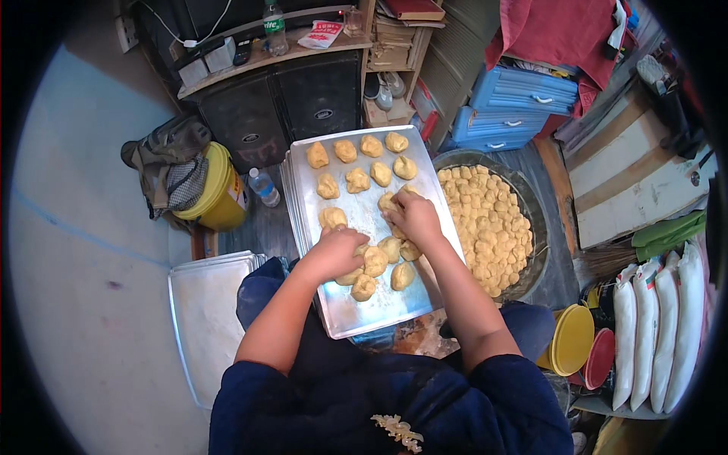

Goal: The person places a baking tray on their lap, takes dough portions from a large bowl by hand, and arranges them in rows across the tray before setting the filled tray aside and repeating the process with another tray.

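Observation:
A metal baking tray (364, 208), at the top of a stack of trays, lies in front of me. Spaced dough balls (357, 180) sit in rows over its far half, while a loose cluster (374, 261) lies nearer to me. My left hand (335, 252) curls over dough at the cluster's left side, its fingertips partly hidden. On the right, my right hand (415, 215) has its fingers closed around a dough ball (387, 202) near the tray's middle. Beside the tray, a big round basin (537, 243) holds a heap of similar dough balls (485, 224).
More trays (208, 311) are stacked at the left by the wall. A yellow bucket (220, 189) with a bag on top and a water bottle (264, 187) stand left of the tray. Black speakers (318, 106) and blue drawers (523, 98) are behind; white sacks (652, 334) stand at right.

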Demonstrator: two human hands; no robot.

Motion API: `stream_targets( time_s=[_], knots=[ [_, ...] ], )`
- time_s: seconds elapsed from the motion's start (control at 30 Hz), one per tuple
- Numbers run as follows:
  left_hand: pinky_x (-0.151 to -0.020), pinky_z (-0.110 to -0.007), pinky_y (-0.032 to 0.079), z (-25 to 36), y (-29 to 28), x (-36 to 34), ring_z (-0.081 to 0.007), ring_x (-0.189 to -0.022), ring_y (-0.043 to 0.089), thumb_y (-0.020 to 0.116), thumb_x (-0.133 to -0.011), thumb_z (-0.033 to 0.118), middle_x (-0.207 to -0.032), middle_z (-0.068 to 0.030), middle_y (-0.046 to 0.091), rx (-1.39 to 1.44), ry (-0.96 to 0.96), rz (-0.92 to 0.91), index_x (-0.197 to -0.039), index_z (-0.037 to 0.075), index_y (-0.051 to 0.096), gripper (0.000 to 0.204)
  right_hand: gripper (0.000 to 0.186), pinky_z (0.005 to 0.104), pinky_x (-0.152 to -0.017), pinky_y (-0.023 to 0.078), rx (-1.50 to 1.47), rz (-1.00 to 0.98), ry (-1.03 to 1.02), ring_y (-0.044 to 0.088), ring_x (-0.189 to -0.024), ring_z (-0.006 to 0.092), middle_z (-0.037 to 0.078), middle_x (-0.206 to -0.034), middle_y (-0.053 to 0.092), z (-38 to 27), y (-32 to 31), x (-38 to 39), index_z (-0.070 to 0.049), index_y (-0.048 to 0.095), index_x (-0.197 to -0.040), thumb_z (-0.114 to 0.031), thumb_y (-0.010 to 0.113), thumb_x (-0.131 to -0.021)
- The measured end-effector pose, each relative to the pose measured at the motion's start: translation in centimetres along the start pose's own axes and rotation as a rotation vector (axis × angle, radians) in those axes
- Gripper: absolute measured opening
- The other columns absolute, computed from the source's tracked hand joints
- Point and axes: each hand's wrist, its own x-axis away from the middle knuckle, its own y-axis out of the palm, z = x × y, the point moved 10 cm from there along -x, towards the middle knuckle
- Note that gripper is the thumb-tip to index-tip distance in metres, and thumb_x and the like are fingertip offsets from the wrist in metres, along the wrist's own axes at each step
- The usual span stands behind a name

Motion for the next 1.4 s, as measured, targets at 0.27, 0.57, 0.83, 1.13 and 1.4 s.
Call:
stream_targets(
  time_s=[0.27,0.57,0.83,1.13,1.4],
  knots=[
    [-0.068,-0.036,0.048,-0.2,0.0,-1.5,-0.0302,-0.074,0.061,0.066,-0.071,0.013,-0.081,-0.0135,0.063,0.155,-0.141,-0.173,-0.098,0.001,0.064,0.029,0.029,0.0382,-0.079,0.049,-0.201,0.153,-0.132,0.06,-0.09,0.0307,0.015,-0.1,0.061,0.8,-3.3,-0.4,-0.004,0.063,-0.104,-0.012,0.067,-0.076],
    [-0.093,-0.041,0.04,-0.3,-4.0,-3.4,-0.0331,-0.102,0.056,0.067,-0.08,0.022,-0.106,-0.0175,0.061,-0.109,-0.127,0.372,-0.109,0.003,0.062,0.034,0.041,0.0399,-0.086,0.047,0.006,-0.319,-0.125,0.06,-0.095,0.0318,0.014,-0.1,0.062,-2.5,0.7,1.2,-0.008,0.062,-0.112,-0.014,0.069,-0.072],
    [-0.082,-0.043,0.039,-0.5,-1.4,-4.6,-0.0284,-0.096,0.056,0.065,-0.081,0.03,-0.093,-0.0102,0.065,-0.328,-0.283,0.079,-0.105,0.008,0.065,0.032,0.031,0.0423,-0.086,0.043,0.021,-0.021,-0.098,0.06,-0.094,0.0279,0.012,-0.093,0.065,-1.1,0.2,-0.6,-0.008,0.068,-0.099,-0.024,0.065,-0.073],
    [-0.085,-0.041,0.035,-0.2,-1.1,-3.7,-0.027,-0.092,0.056,0.061,-0.081,0.019,-0.088,-0.0096,0.065,-0.282,-0.012,0.151,-0.102,0.009,0.067,0.024,0.034,0.038,-0.081,0.049,-0.201,0.123,-0.05,0.06,-0.093,0.0319,0.016,-0.1,0.06,4.3,-1.4,-1.8,-0.007,0.065,-0.107,-0.015,0.067,-0.074],
    [-0.086,-0.042,0.037,1.6,-2.1,-3.8,-0.028,-0.092,0.058,0.062,-0.082,0.021,-0.087,-0.0115,0.064,-0.292,0.013,0.337,-0.103,0.007,0.067,0.025,0.034,0.0373,-0.077,0.05,-0.117,0.197,0.058,0.06,-0.087,0.0295,0.016,-0.099,0.058,5.1,-2.6,-0.6,-0.007,0.064,-0.107,-0.012,0.068,-0.073]
  ],
)
